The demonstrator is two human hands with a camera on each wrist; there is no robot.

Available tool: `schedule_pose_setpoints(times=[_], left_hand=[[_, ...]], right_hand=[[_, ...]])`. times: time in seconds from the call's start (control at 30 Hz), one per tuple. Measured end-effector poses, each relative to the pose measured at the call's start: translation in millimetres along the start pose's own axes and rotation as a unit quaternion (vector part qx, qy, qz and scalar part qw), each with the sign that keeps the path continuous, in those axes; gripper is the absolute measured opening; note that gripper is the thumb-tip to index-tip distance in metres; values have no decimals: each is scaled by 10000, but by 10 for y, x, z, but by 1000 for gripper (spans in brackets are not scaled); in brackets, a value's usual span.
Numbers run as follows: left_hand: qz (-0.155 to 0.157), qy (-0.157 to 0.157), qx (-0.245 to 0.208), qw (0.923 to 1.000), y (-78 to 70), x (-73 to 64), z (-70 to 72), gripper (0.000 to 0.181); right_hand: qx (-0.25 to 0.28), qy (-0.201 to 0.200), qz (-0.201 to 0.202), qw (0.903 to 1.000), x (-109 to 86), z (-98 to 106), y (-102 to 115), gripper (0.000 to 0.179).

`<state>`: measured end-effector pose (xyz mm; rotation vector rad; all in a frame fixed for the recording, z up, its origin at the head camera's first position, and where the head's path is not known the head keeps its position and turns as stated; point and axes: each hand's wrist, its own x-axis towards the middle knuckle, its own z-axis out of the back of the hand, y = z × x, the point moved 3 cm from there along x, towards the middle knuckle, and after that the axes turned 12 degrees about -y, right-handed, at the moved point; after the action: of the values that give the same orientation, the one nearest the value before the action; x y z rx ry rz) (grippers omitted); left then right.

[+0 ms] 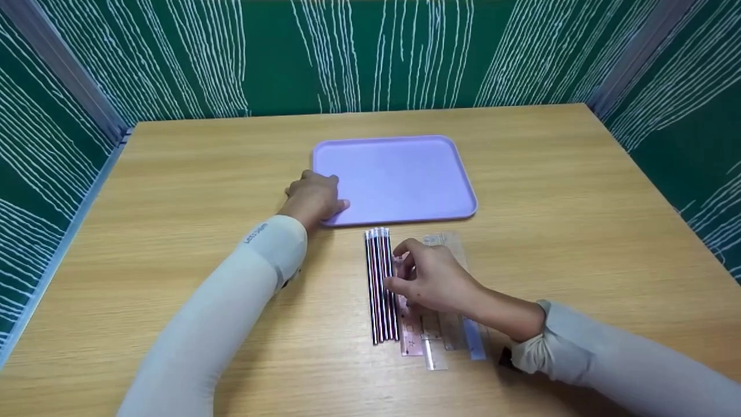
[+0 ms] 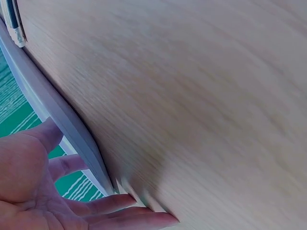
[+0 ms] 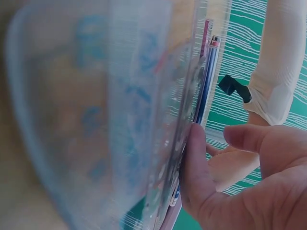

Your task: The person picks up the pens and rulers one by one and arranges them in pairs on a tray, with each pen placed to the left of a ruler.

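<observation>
My left hand (image 1: 313, 196) rests at the near left corner of a purple tray (image 1: 399, 179). In the left wrist view, its thumb lies over the rim while two fingers stretch straight along the table outside it. A row of several striped pencils (image 1: 380, 289) lies in front of the tray. My right hand (image 1: 431, 277) is over the right side of that row and over a pink ruler (image 1: 411, 336), its thumb and fingertips apart. Clear rulers (image 1: 435, 353) and a bluish ruler (image 1: 474, 339) lie partly hidden beneath it. Close up, the right wrist view shows clear plastic (image 3: 96, 96) with blue markings.
Everything lies on a wood-grain table (image 1: 231, 156). Green panels (image 1: 278, 58) with white wavy lines stand behind and along both sides. A dark strap piece (image 1: 507, 358) shows by the right sleeve.
</observation>
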<state>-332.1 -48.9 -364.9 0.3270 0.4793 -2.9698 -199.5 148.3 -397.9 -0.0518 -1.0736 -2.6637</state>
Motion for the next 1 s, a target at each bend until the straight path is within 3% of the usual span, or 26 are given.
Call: schedule_pose_setpoints(times=[0.3,0.63,0.87,1.0], left_hand=[[48,36,-183,9998,2,-7,-4,71],[79,92,-180,9998,11,1,-1,70],[-135,8,257,9996,-5,20,-8,70],[-126,66,286,9995,-15,32,-14,70]], right_hand=[[-126,57,-437,9989,57,-27,25,58],[639,322,-1426,9872,107,-58,32,68],[881,343,-1479,9845,141,-58,67,66],[1087,341,-1566,9811,149,-62,56,61]])
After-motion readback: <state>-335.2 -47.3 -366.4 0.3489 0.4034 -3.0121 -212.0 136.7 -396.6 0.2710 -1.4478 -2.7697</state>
